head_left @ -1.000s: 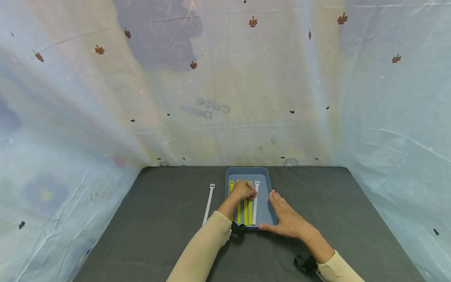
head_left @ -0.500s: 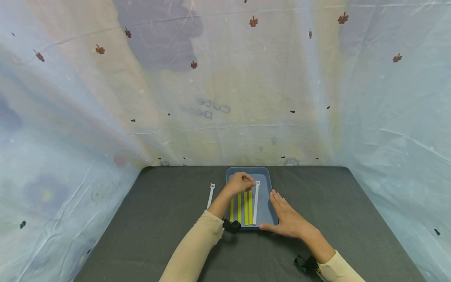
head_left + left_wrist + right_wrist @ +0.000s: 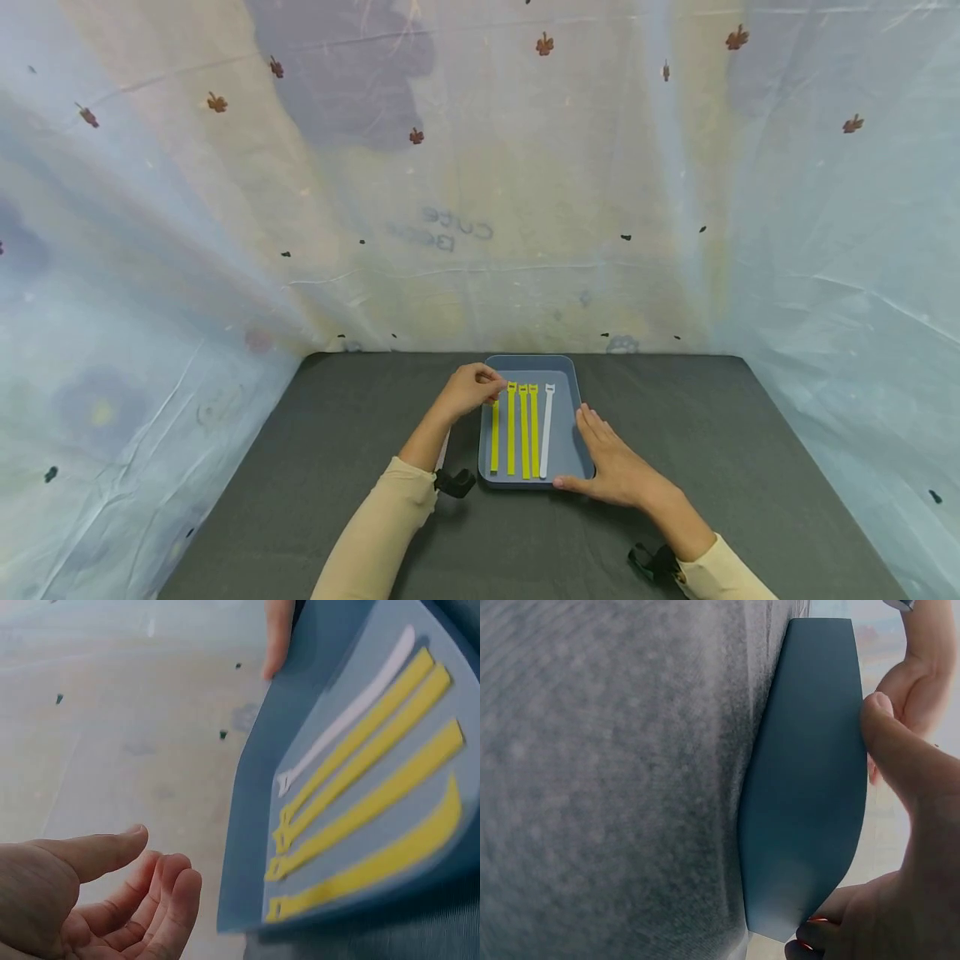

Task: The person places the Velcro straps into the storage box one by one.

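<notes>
A blue-grey tray (image 3: 570,417) holds several yellow hook-and-loop cable ties (image 3: 512,433) and one white cable tie (image 3: 547,433), side by side with their slotted heads toward the far end. My left hand (image 3: 471,389) is over the tray's upper left edge, close to the head of the leftmost yellow tie. In the left wrist view its fingers (image 3: 180,896) curl loosely with nothing in them, the thumb apart. My right hand (image 3: 615,467) rests at the tray's near right corner, fingers straight along the side, thumb (image 3: 885,727) on the near rim.
Another white cable tie (image 3: 443,452) lies on the dark grey cloth (image 3: 360,417) left of the tray, mostly hidden behind my left forearm. Patterned plastic sheeting (image 3: 480,208) hangs at the back and both sides. Black straps (image 3: 455,483) circle my wrists.
My left hand has moved left from above the cable ties to the tray's left edge, uncovering the heads of most yellow ones. My right hand stays at the tray's corner.
</notes>
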Demonstrator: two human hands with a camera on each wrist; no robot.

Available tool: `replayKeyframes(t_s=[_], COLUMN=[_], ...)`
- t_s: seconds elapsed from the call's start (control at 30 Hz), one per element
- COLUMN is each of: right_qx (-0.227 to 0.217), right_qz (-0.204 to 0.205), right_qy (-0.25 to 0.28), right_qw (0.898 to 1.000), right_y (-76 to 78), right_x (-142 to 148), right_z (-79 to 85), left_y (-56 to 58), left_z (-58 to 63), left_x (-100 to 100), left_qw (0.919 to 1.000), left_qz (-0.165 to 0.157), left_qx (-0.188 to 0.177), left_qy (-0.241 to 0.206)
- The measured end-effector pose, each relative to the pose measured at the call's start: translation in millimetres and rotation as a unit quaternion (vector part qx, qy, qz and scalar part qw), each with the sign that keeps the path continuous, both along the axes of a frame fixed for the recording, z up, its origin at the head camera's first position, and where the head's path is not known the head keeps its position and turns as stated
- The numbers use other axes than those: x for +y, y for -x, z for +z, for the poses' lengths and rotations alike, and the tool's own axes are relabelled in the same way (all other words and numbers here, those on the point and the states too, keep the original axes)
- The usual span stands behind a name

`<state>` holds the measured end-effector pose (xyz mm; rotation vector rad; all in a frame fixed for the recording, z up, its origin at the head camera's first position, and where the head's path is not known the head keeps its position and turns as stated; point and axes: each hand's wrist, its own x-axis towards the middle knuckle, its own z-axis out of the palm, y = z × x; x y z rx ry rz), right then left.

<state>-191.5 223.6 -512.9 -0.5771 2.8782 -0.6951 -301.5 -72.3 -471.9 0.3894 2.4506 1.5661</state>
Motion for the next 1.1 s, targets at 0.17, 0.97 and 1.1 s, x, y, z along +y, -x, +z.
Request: replayKeyframes(t_s=[0.17,0.97,1.1], right_qx=[0.007,0.005,0.007], right_qz=[0.001,-0.003,-0.003], right_qy=[0.004,0.005,0.005], right_qw=[1.000,1.000,1.000], right_y=[-0.9,-1.4,-0.7], right_x=[0,-2,-1], right_z=[0.8,-1.1,-1.8], left_y=[0.3,-2.4,-0.5], left_z=[0.5,-35.7,-42.4], left_x=[-22,-77,-81], left_qw=[0.9997,0.9913,0.9909], left_qz=[0.025,0.103,0.100], left_qx=[0.001,0.008,0.012], left_qy=[-0.001,0.081,0.089])
